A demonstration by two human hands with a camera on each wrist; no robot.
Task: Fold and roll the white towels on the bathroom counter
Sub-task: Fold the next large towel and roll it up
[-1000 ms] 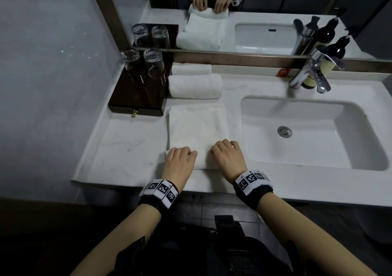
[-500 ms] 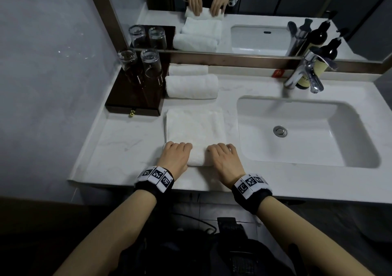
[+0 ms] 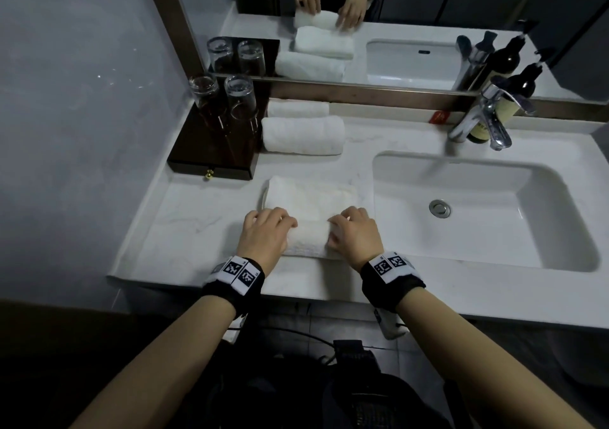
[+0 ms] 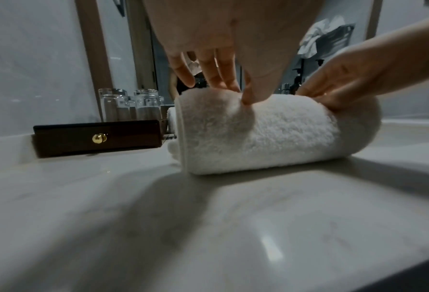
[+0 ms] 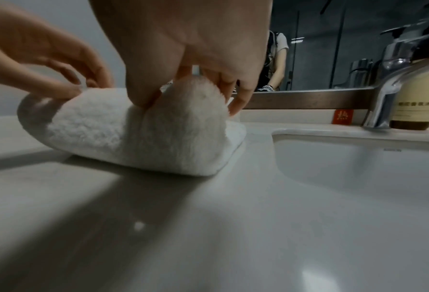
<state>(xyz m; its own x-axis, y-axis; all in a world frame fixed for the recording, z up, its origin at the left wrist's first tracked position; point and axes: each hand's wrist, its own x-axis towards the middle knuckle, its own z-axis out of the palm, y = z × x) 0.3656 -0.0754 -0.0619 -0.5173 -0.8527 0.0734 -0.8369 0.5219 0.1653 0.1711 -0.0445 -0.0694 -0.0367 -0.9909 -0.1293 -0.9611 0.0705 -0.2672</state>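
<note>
Head view. Folded white towel (image 3: pixel 309 198) lies flat on the counter (image 3: pixel 184 231), just left of the sink (image 3: pixel 478 211), its near end already turned into a short roll. Left hand (image 3: pixel 263 234) sits on the left end of the roll, right hand (image 3: pixel 354 236) on the right end, fingers curled over the top of it. Two finished rolled towels (image 3: pixel 301 133) lie farther back beside the dark tray (image 3: pixel 211 152) with its upturned glasses (image 3: pixel 240 99).

Left wrist view. Left fingers (image 4: pixel 223 77) arch down over the crest of the roll, tips dug in behind it, thumb dimpling the near face. The pile gives plainly under that thumb: soft, thick, light. A roll like this likely springs open if let go.

Right wrist view. Right fingers (image 5: pixel 240 94) hook over the right end of the roll, thumb pinching the front; the cloth bulges up between them. The flat, unrolled part shows just beyond.

Judgement: best held as now, one hand at each end, thumbs in front and fingers over the top, with even pressure so the roll stays straight and does not cone. Terry grips skin well; slipping on the smooth counter seems the likelier bother.
</note>
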